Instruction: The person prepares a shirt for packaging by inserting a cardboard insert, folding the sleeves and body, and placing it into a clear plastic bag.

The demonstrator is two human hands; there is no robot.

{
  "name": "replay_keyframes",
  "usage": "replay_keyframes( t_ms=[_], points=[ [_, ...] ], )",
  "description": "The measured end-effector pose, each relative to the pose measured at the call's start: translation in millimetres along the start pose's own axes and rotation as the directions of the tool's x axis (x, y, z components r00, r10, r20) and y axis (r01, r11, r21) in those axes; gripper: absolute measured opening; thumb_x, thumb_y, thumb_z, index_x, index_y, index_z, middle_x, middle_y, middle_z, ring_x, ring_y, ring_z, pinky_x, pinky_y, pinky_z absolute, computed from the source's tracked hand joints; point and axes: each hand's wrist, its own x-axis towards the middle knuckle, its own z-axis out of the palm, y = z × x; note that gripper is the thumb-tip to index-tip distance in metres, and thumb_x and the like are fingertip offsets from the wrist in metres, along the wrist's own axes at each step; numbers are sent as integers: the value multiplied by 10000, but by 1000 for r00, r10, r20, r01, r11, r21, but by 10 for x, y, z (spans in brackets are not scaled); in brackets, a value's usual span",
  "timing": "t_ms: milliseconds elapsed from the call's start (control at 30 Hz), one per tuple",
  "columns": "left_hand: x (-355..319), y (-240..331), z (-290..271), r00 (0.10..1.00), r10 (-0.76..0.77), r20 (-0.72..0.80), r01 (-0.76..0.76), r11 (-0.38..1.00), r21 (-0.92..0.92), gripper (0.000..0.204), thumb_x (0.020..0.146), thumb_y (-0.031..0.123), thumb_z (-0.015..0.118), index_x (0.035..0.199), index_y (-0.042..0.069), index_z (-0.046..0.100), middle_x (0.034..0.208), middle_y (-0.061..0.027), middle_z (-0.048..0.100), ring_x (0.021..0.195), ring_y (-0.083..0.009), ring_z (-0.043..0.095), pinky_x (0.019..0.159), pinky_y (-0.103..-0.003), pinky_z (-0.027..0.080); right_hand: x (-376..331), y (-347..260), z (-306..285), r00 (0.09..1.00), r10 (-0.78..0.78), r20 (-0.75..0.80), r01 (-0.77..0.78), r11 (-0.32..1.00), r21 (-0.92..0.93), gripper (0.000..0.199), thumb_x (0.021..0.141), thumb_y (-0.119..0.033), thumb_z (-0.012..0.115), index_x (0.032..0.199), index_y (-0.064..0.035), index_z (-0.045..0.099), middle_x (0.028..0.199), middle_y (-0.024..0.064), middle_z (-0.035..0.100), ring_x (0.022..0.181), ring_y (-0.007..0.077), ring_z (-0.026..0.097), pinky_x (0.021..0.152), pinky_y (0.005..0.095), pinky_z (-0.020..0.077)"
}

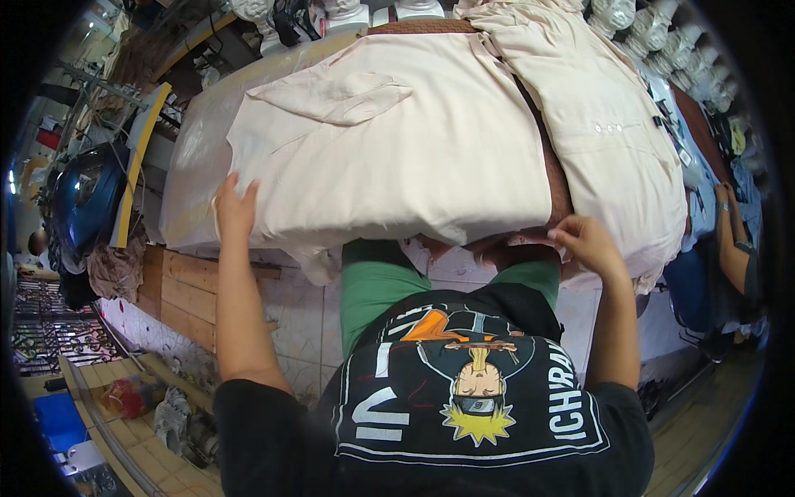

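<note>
A cream fabric garment (pixel 389 141) lies spread flat on a work table covered with clear plastic sheet (pixel 195 157). My left hand (pixel 235 207) rests on the garment's near left corner, fingers spread on the cloth. My right hand (pixel 586 242) pinches the near edge of the fabric at the table's front right. A second cream garment with small white buttons (pixel 609 124) lies to the right, partly overlapping a brown patterned surface (pixel 556 178).
A blue motorbike tank (pixel 87 195) stands at the left by a yellow-edged board (pixel 141 157). Another person's arm (pixel 729 244) is at the right edge. White shapes (pixel 679 41) line the far side. Wooden planks (pixel 195 294) and clutter (pixel 170 418) sit below left.
</note>
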Motion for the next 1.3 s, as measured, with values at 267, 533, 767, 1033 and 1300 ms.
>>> replay_keyframes(
  t_ms=[267,533,767,1033,1300],
  points=[
    [1022,1460,862,838,418,350,-248,864,-439,563,737,144,709,1238,12,488,1279,-156,491,948,-264,581,868,-339,455,1666,-1304,-374,911,-310,-272,240,935,-261,330,774,-338,676,855,-18,667,762,147,653,661,247,632,646,349,486],
    [1709,1422,1054,777,325,539,-135,923,-361,432,736,153,709,1149,105,592,941,-76,621,772,-194,612,722,-290,482,3395,-1826,-297,737,-374,-564,33,852,-522,500,765,-362,678,1146,-50,588,1032,161,642,980,305,602,845,383,462],
    [2994,1042,521,980,87,179,90,612,-786,335,830,131,618,1164,110,589,918,-8,605,758,-128,574,709,-262,476,3683,-1840,-757,764,-293,-575,-32,872,-488,264,810,-291,565,1017,-166,673,1006,144,658,944,301,625,816,410,483],
    [3904,1183,661,971,-42,-234,-184,490,-852,275,862,93,534,1122,12,573,1007,-94,617,896,-180,580,794,-298,462,3738,-1847,-1049,679,-276,-680,-127,868,-479,315,820,-358,577,1045,-153,657,994,123,663,941,316,620,782,422,489],
    [4018,1093,768,993,86,77,9,607,-795,437,832,16,532,1266,39,497,1018,-68,610,872,-168,577,762,-284,471,3966,-1655,-885,696,-253,-672,-200,831,-520,303,823,-366,571,1035,-168,658,986,123,663,939,308,622,784,415,486]
  ],
)
